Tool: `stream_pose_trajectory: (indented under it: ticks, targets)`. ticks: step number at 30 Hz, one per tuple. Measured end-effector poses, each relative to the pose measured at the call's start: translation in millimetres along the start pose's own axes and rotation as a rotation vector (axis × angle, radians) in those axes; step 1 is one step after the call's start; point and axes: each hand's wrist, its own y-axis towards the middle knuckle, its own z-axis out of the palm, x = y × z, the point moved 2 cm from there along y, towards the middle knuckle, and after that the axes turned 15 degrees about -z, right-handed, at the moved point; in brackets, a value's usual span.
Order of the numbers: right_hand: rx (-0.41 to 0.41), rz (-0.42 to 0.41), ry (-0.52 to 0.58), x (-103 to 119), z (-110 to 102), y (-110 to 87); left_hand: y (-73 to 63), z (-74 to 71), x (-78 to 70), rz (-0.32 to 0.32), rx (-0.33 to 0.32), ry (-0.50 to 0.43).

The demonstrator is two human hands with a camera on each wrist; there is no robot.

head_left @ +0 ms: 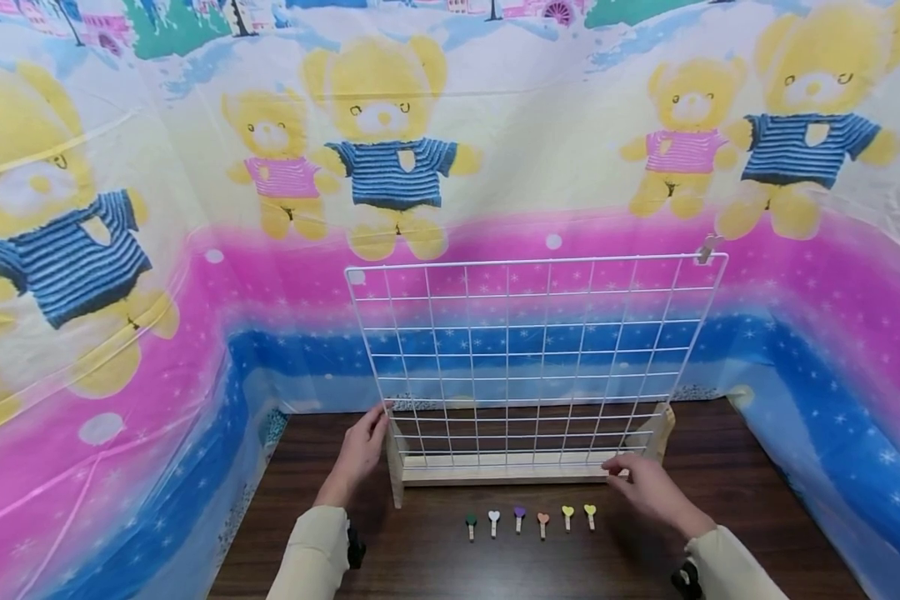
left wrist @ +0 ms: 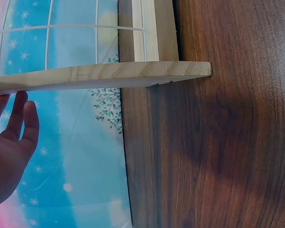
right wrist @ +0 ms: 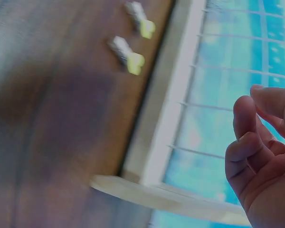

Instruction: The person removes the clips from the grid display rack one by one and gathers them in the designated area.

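Note:
A white wire grid point(head_left: 528, 350) stands upright in a wooden base point(head_left: 495, 477) on a dark brown table. My left hand point(head_left: 363, 442) is at the base's left side board point(left wrist: 133, 71), relaxed fingertips touching its outer face in the left wrist view. Near the base's front right my right hand point(head_left: 648, 487) hovers with loosely bent fingers and nothing in them; its thumb lies close to the index finger point(right wrist: 245, 114). Small heart-topped clothespins lie in a row before the base: green point(head_left: 471, 526), white point(head_left: 493, 522), purple point(head_left: 519, 518), orange point(head_left: 543, 524) and two yellow ones point(head_left: 590, 516).
A clip point(head_left: 708, 248) sits on the grid's top right corner. The right side board point(head_left: 660, 432) rises behind my right hand. A bear-patterned cloth point(head_left: 540, 150) hangs behind and along both sides of the table point(head_left: 435, 567).

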Motion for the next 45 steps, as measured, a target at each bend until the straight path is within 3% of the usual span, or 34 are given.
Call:
stream_pose_trajectory:
  ticks: [12, 30, 40, 45]
  targets:
    - [-0.119, 0.008, -0.014, 25, -79, 12.2, 0.9, 0.7, 1.0, -0.009, 0.013, 0.008]
    - [-0.433, -0.158, -0.206, 56, -175, 37.8, -0.1, 0.3, -0.3, -0.007, 0.006, 0.012]
    - [-0.494, -0.099, -0.143, 85, -220, 48.8, 0.4, 0.2, 0.2, -0.011, 0.003, 0.012]
    - [-0.568, -0.108, -0.129, 93, -240, 56.8, 0.8, 0.2, 0.8, 0.000, -0.001, 0.017]
